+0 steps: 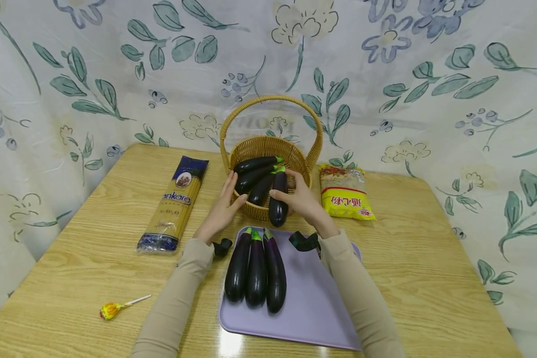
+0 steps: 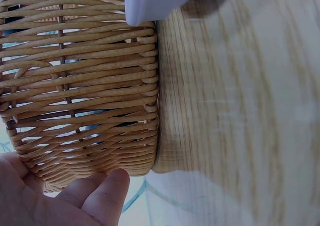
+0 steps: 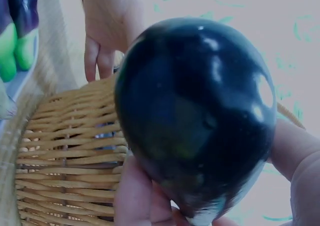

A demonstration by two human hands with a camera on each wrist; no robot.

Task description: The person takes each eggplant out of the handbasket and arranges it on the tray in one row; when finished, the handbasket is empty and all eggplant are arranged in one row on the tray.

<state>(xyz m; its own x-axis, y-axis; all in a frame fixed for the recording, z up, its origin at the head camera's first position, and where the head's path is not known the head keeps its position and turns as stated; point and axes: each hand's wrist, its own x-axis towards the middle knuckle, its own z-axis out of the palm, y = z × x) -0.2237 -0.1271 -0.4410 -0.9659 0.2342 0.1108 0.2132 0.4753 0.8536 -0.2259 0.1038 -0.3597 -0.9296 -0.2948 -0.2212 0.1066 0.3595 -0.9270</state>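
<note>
My right hand (image 1: 303, 199) holds a dark eggplant (image 1: 278, 204) between thumb and fingers at the front right of the wicker basket (image 1: 256, 213). Its green stem end points into the basket and its rounded end sticks out over the front rim. In the right wrist view this eggplant (image 3: 195, 111) fills the middle. Against the basket's left side rests my left hand (image 1: 221, 211), fingers extended along the wicker; the left wrist view shows its fingers (image 2: 106, 196) beside the woven wall (image 2: 85, 96). Several other eggplants (image 1: 255, 178) lie inside the basket, stems toward the right.
Three eggplants (image 1: 256, 268) lie side by side on a lilac tray (image 1: 313, 308) in front of the basket. Left are a spaghetti pack (image 1: 174, 204) and a lollipop (image 1: 112, 311). A yellow food bag (image 1: 346, 194) lies right. Floral cloth (image 1: 259, 64) hangs behind the table.
</note>
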